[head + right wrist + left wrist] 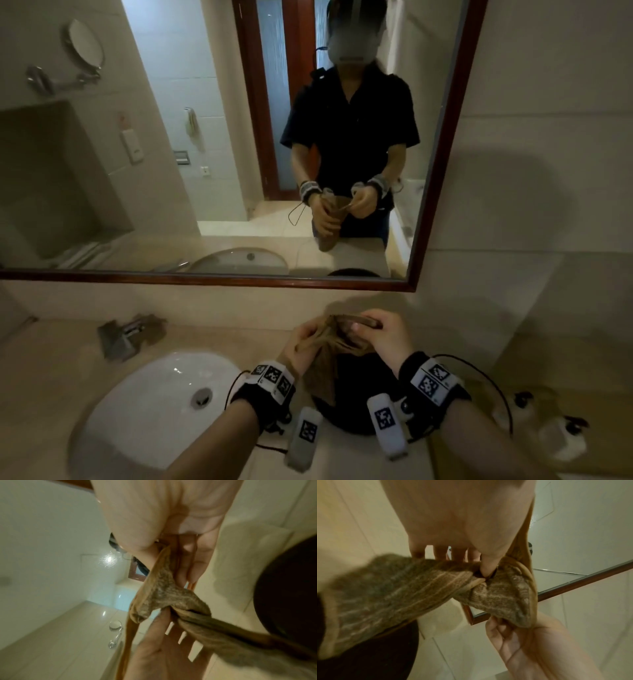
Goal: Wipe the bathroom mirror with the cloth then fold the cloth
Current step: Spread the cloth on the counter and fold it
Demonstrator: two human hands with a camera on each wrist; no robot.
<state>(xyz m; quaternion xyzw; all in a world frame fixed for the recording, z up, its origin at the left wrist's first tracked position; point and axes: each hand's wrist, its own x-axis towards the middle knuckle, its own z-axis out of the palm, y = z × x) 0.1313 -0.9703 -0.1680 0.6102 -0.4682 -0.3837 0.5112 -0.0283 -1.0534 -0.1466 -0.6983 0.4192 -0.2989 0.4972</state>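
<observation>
Beige tiles are lining the bathroom wall around the mirror [205, 137], which is hanging in a dark wooden frame above the worktop [51, 359]. Below the mirror, a white basin [154, 411] is sitting in the worktop, with a metal tap [120, 337] behind it. Right of the basin, both hands are holding the brown cloth [325, 356] in the air over a round black object [356, 394]. The left hand [301, 346] is gripping a bunched part, thumb pressing into the folds, while the right hand [387, 339] is pinching the upper edge. The cloth's loose end is hanging down between the wrists.
</observation>
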